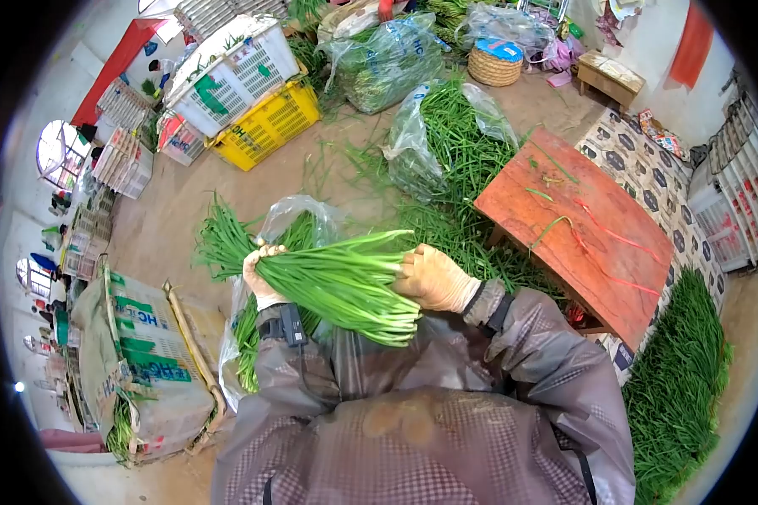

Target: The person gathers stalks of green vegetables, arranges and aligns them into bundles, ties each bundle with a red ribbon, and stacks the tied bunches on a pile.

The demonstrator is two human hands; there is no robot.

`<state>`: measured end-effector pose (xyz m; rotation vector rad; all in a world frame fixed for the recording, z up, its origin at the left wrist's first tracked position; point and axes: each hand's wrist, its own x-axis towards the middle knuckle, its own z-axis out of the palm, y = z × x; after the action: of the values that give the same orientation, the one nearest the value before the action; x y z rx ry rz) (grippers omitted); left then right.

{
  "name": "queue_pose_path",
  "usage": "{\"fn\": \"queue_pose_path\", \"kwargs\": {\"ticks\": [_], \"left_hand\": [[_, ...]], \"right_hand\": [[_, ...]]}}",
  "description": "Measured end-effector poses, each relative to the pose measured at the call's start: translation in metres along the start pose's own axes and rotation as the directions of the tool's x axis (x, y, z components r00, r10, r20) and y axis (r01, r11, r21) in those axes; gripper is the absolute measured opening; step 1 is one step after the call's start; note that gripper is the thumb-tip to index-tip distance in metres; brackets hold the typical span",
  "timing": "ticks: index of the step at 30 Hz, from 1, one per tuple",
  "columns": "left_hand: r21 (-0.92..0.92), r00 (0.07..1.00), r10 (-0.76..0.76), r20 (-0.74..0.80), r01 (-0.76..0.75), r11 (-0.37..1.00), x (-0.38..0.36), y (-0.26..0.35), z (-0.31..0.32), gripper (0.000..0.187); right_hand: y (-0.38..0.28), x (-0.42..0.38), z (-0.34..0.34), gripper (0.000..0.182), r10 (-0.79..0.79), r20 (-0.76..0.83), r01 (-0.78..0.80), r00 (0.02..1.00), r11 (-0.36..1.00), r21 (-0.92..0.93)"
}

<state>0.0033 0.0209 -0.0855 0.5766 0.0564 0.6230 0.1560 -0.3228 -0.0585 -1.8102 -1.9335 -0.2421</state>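
A thick bunch of garlic chives point(337, 278) lies across the front of my body, leafy tips to the left and paler stem ends to the right. My left hand point(264, 273), in a pale glove, is closed around the bunch near its leafy end. At the stem ends, my gloved right hand point(436, 279) has its fingers curled in and pinched on the chives; its fingertips are partly hidden. Beneath the bunch is a clear plastic bag point(299, 210) with more chives in it.
A red wooden table point(581, 227) with red ties stands at right. Loose chives point(682, 396) are heaped beyond it. An open bag of chives point(459, 126) sits ahead. White point(236, 76) and yellow crates point(269, 122) are stacked at upper left; a wrapped bale point(156, 353) stands at left.
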Motion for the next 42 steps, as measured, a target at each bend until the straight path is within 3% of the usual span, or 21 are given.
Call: {"fn": "queue_pose_path", "kwargs": {"ticks": [3,5,7,9,10,11,13,14,15,17,19,20,23,25,27,29,31,32,34,38,42], "left_hand": [[0.042,0.998,0.027,-0.054,-0.025,0.999,0.001,0.001,0.002,0.024],[0.064,0.995,0.041,-0.094,-0.035,0.997,0.0,0.004,-0.003,0.02],[0.103,0.989,0.071,-0.127,-0.058,0.993,0.002,0.007,-0.012,0.012],[0.136,0.977,0.107,-0.184,-0.082,0.987,0.003,0.004,-0.014,0.01],[0.141,0.973,0.11,-0.203,-0.082,0.987,0.004,0.002,-0.008,0.008],[0.145,0.972,0.106,-0.21,-0.077,0.987,0.007,-0.001,-0.005,0.008],[0.155,0.969,0.102,-0.224,-0.068,0.986,0.01,-0.005,0.004,0.007],[0.134,0.953,0.107,-0.282,-0.072,0.988,0.008,-0.004,0.01,0.007],[0.137,0.95,0.108,-0.292,-0.07,0.988,0.009,-0.002,0.011,0.006],[0.142,0.941,0.125,-0.313,-0.083,0.986,0.009,0.005,0.014,0.006],[0.155,0.951,0.12,-0.284,-0.078,0.985,0.011,0.009,0.035,0.005],[0.161,0.943,0.132,-0.306,-0.085,0.983,0.013,0.009,0.052,0.006],[0.219,0.945,0.125,-0.302,-0.059,0.974,0.015,-0.007,0.137,0.006],[0.412,0.979,0.097,-0.181,-0.014,0.911,0.027,-0.023,0.165,0.01],[0.724,0.973,0.176,0.147,-0.227,0.651,0.025,-0.042,0.209,0.015],[0.604,0.998,0.036,0.051,-0.059,0.795,0.013,-0.06,0.27,0.019],[0.605,0.994,-0.057,0.091,-0.009,0.796,0.016,-0.07,0.3,0.02],[0.548,0.992,-0.122,0.022,0.09,0.831,0.018,-0.075,0.317,0.022],[0.512,0.966,-0.152,0.209,0.025,0.859,0.019,-0.093,0.34,0.036],[0.522,0.715,-0.525,0.462,0.259,0.813,0.039,-0.084,0.379,0.061],[0.712,0.777,-0.447,0.442,0.0,0.703,0.039,-0.04,0.372,0.064]], "right_hand": [[0.011,-0.032,0.003,0.008,0.066,-0.027,-0.061,0.997,0.987,0.146],[0.026,-0.065,-0.007,0.018,0.273,0.297,-0.296,0.915,0.954,0.037],[0.033,-0.076,-0.024,0.039,0.555,0.744,-0.601,0.373,0.755,-0.262],[0.023,-0.091,-0.029,0.06,0.518,0.558,-0.704,0.648,0.687,0.18],[0.015,-0.082,-0.022,0.077,0.513,0.463,-0.691,0.722,0.506,0.517],[0.003,-0.07,-0.014,0.061,0.557,0.344,-0.62,0.756,0.442,0.648],[-0.01,-0.043,-0.002,0.04,0.534,0.597,-0.756,0.599,0.131,0.641],[-0.016,-0.04,-0.012,0.023,0.597,0.537,-0.771,0.596,0.237,0.591],[-0.002,-0.061,0.0,0.023,0.525,0.241,-0.54,0.816,0.547,0.64],[0.025,-0.096,-0.003,0.026,0.662,0.43,-0.789,0.614,0.528,0.314],[0.032,-0.104,-0.027,0.032,0.714,0.409,-0.795,0.568,0.605,0.048],[0.034,-0.098,-0.036,0.043,0.717,0.4,-0.801,0.571,0.593,0.08],[0.01,-0.021,-0.085,0.097,0.525,0.12,-0.531,0.843,0.775,0.342],[-0.006,0.034,-0.098,0.121,0.381,-0.015,-0.341,0.924,0.845,0.413],[-0.014,0.079,-0.099,0.136,0.331,-0.12,-0.273,0.936,0.897,0.348],[-0.008,0.105,-0.091,0.136,0.344,-0.299,-0.273,0.89,0.927,0.256],[-0.01,0.113,-0.111,0.118,0.619,-0.224,-0.382,0.752,0.687,0.618],[0.001,0.108,-0.115,0.113,0.627,-0.252,-0.385,0.737,0.696,0.606],[0.025,0.096,-0.123,0.094,0.667,-0.296,-0.316,0.684,0.636,0.704],[0.022,0.057,-0.158,0.041,0.808,-0.022,-0.001,0.589,0.028,1.0],[0.056,0.007,-0.156,0.024,0.79,0.006,0.217,0.613,-0.176,0.96]]}}
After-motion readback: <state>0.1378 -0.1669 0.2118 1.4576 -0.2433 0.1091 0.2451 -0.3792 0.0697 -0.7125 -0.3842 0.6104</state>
